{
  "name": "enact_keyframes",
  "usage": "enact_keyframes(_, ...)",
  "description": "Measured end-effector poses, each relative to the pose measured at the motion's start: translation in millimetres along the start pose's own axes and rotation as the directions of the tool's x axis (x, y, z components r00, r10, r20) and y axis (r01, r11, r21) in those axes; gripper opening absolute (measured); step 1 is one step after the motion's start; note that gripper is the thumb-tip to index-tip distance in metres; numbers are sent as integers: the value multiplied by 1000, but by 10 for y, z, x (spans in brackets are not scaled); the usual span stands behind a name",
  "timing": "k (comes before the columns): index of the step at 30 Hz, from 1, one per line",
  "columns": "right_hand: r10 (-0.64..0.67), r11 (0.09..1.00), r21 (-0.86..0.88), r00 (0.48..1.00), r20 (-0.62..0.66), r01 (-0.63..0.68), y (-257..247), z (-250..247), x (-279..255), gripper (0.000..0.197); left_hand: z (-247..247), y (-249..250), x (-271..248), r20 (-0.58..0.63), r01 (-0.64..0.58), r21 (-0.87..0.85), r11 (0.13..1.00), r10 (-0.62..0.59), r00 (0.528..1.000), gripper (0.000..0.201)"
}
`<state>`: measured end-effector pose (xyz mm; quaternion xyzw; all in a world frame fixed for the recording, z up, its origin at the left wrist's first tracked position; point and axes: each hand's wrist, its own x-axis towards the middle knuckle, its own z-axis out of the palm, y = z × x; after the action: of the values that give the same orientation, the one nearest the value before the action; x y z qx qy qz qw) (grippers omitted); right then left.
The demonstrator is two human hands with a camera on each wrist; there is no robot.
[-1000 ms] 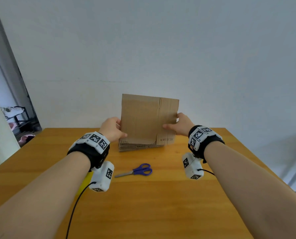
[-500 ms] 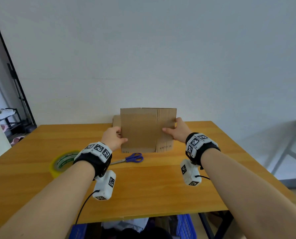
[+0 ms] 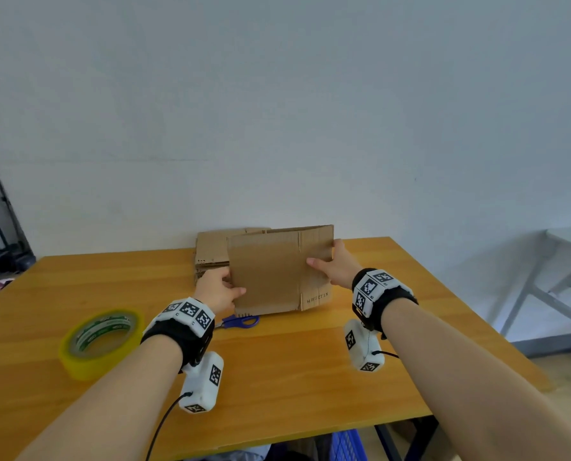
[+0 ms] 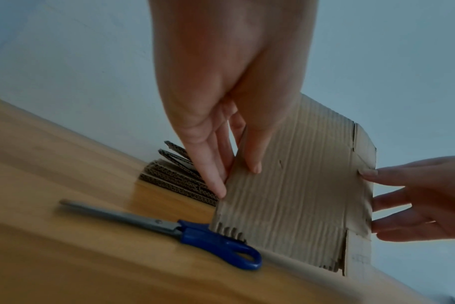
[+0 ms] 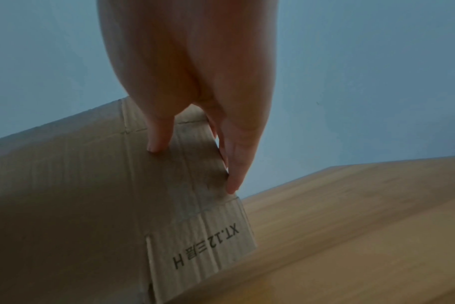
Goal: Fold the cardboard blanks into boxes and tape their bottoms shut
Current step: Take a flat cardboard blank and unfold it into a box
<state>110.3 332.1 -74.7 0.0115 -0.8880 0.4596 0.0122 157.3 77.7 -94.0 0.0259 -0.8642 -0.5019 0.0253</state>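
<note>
Standing on edge at centre frame, the flattened cardboard blank [image 3: 270, 271] is held above the table [image 3: 294, 361], in front of the stack of blanks [image 3: 212, 249]; the left hand [image 3: 218, 289] pinches its left edge, thumb in front, fingers behind; the right hand [image 3: 339, 267] pinches the right edge likewise; opposed across its width, pushing inward should open it, I judge.

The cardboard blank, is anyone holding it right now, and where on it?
Yes. The left hand pinches the cardboard blank at its left edge, and the right hand pinches its right edge, thumbs on the near face.
</note>
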Motion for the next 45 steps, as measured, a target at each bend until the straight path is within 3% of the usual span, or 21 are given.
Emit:
enact_keyframes(5, 32, 999, -32, 999, -29, -33, 154, -174, -1, 90, 181, 86, 106, 69, 4, -49, 999, 0, 998, 30)
enact_keyframes(10, 46, 998, -30, 998, -39, -47, 212, -176, 18, 86, 218, 85, 149, 51, -21, 5, 1000, 21, 998, 30)
enact_keyframes(23, 4, 1000, 16, 998, 67, -5, -52, 301, 28, 76, -261, -110, 45, -66, 11, 41, 999, -8, 998, 33)
enact_keyframes(26, 3, 999, 38, 997, 81, -6, -100, 332, 11, 72, -296, -95, 8, -59, 5, 21, 1000, -3, 998, 44)
enact_keyframes(34, 5, 998, 69, 990, 139, -14, -52, 152, -116, 75, -120, 44, 15, 4, 10, -7, 1000, -10, 1000, 45)
enact_keyframes(38, 11, 996, 80, 980, 199, -27, -87, 108, -180, 73, -49, 91, 64, -6, 9, -34, 999, -9, 1000, 56)
enact_keyframes(41, 41, 990, 121, 969, 245, -73, -140, 120, -203, 82, -57, 120, 87, 6, 43, -92, 995, -43, 999, 64)
enact_keyframes(45, 86, 967, 204, 953, 292, -150, -154, 149, -214, 91, -111, 146, 27, 61, 162, -183, 970, -154, 986, 105)
